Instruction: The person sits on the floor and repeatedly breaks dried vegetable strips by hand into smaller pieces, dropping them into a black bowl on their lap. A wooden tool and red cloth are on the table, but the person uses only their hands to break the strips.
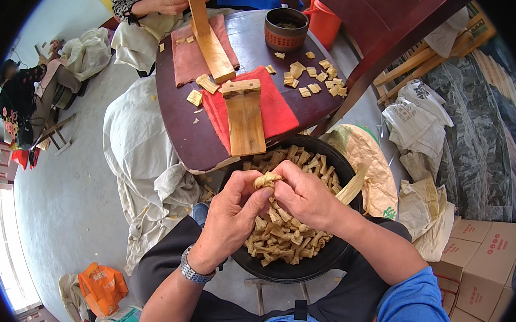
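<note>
A pale yellow fibrous strip, twisted into a knot, sits between the fingertips of both my hands. My left hand pinches it from the left with thumb and forefinger. From the right, my right hand grips it, its fingers curled and partly hiding the strip. Both hands are above a round black basin between my knees. Inside lie many similar small knotted pieces. A broad flat strip rises by the basin's right edge; whether it joins the piece I hold cannot be told.
On the dark red table ahead stand two wooden stands on red cloths, cut pieces and a dark pot. Another person's hand works across it. Cartons are stacked at right; white cloth drapes at left.
</note>
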`<state>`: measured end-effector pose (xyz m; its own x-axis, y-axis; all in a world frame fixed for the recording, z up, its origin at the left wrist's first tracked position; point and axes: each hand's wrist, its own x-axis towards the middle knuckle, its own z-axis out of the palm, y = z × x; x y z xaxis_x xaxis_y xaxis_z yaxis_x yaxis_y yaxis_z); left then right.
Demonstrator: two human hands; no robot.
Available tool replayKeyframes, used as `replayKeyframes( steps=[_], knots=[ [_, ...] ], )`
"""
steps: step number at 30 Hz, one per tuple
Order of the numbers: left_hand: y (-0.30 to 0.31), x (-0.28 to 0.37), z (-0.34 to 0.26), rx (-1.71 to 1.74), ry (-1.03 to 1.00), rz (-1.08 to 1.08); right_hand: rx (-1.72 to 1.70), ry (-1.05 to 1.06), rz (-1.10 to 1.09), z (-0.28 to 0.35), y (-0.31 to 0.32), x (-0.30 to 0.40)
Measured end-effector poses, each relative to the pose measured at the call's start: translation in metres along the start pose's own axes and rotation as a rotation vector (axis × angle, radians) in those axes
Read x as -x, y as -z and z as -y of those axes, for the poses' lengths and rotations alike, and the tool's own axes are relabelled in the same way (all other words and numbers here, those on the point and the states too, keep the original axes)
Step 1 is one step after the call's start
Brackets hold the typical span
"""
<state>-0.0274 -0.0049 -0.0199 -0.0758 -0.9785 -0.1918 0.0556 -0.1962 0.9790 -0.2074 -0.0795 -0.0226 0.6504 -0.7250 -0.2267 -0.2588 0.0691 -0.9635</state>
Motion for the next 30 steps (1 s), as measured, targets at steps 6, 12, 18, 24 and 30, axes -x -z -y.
replayKeyframes(
  steps=[6, 12, 18, 24, 30],
  knots=[
    [0.0, 0.0, 0.001, 0.111, 0.022, -0.12, 0.555, 0.26, 0.039, 0.013, -0.001, 0.007],
    [0.006, -0.002, -0.005, 0.068, 0.157, -0.009, 0.748, 0.492, -0.008, -0.002, -0.004, 0.009],
    [0.008, 0.007, -0.019, 0.304, 0.241, 0.191, 0.428, 0.249, 0.222, 0.014, 0.019, 0.014],
    [-0.002, 0.014, -0.011, -0.014, 0.11, 0.156, 0.1, -0.102, 0.368, 0.023, 0.033, 0.014],
    [0.001, 0.023, -0.014, -0.09, 0.135, 0.174, 0.039, -0.113, 0.515, 0.013, 0.039, 0.009]
  ],
)
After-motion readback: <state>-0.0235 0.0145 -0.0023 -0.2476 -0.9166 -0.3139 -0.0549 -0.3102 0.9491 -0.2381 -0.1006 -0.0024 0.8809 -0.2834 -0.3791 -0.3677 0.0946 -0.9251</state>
